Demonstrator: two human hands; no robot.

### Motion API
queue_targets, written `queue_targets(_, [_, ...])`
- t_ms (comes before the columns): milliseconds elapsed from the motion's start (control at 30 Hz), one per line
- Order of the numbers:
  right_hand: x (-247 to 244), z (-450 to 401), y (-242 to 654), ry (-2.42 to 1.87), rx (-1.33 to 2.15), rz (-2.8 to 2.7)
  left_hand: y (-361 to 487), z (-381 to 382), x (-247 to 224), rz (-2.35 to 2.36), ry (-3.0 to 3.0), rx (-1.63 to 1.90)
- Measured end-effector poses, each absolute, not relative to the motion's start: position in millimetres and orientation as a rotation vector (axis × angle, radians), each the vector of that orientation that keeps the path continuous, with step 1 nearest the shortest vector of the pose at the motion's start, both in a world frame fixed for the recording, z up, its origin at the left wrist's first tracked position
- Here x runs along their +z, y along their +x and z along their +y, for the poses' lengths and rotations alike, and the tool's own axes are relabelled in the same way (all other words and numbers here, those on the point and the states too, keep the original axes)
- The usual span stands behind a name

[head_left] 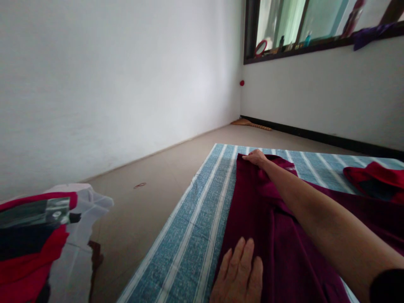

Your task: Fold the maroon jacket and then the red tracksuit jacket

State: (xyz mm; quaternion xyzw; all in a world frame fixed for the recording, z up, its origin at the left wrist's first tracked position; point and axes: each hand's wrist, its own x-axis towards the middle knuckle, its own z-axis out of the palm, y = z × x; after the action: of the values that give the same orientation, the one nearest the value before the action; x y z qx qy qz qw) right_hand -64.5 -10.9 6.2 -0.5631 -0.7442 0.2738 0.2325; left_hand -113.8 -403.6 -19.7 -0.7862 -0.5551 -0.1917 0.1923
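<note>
On the striped cloth (pixel 186 235): maroon garment (pixel 252 202), laid out lengthwise, left edge fairly straight, folds and creases across the middle and right. Part of it runs out to the right, beyond the forearm. 2 hands on it. Right hand (pixel 256 157) pinches the far left corner, arm reaching across the garment. Left hand (pixel 236 273) is flat on the near left part, palm down, fingers extended, gripping nothing; its wrist is out of frame. Small pale patch on the garment's far edge, just right of the right hand; can't read it.

Right side, same cloth: 1 red-and-dark bundle (pixel 386 174). Left, apart from the cloth: red and dark fabric (pixel 34 261) with clear plastic on top, against a white sheet (pixel 75 265). Thin loop (pixel 139 185) on the floor (pixel 126 227). Far corner: tan broom-like item (pixel 252 124). Window ledge: round mirror (pixel 261 48), blue bottle (pixel 307 40), purple cloth (pixel 368 38) hanging over.
</note>
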Motion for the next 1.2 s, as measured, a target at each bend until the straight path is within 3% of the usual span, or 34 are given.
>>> queue_targets(133, [5.3, -4.4, -71.9, -1.540, 0.710, -2.050, -119.5, -381.6, -55.1, -1.551, -2.094, -0.305])
queue_targets(267, [-6.4, -4.5, -72.2, -1.567, 0.715, -2.102, -125.0, -388.2, -66.7, -1.577, -2.093, -0.329])
queue_targets(400, [-10.4, -9.8, -71.0, -1.583, 0.701, -2.146, -116.6, -363.7, -43.8, -1.688, -2.130, -0.390])
queue_targets(600, [16.1, -33.4, -53.3, -1.588, 0.492, -2.200, -99.5, -243.7, -10.2, -2.157, -2.153, -0.414])
queue_targets(700, [28.9, -53.5, -21.6, -1.552, 0.348, -2.251, -103.7, -205.0, -17.2, -2.400, -2.092, -0.322])
queue_targets(833, [32.7, -77.4, 49.8, -1.578, 0.248, -2.325, -115.0, -194.8, -26.8, -2.393, -2.054, -0.384])
queue_targets(1033, [2.0, -92.3, 156.6, -1.785, 0.196, -2.343, -119.3, -154.1, -12.9, -2.346, -2.037, -0.514])
queue_targets(1200, [-17.8, -106.5, 195.2, -1.710, 0.316, -2.249, -120.7, -106.2, -14.8, -2.432, -2.013, -0.524])
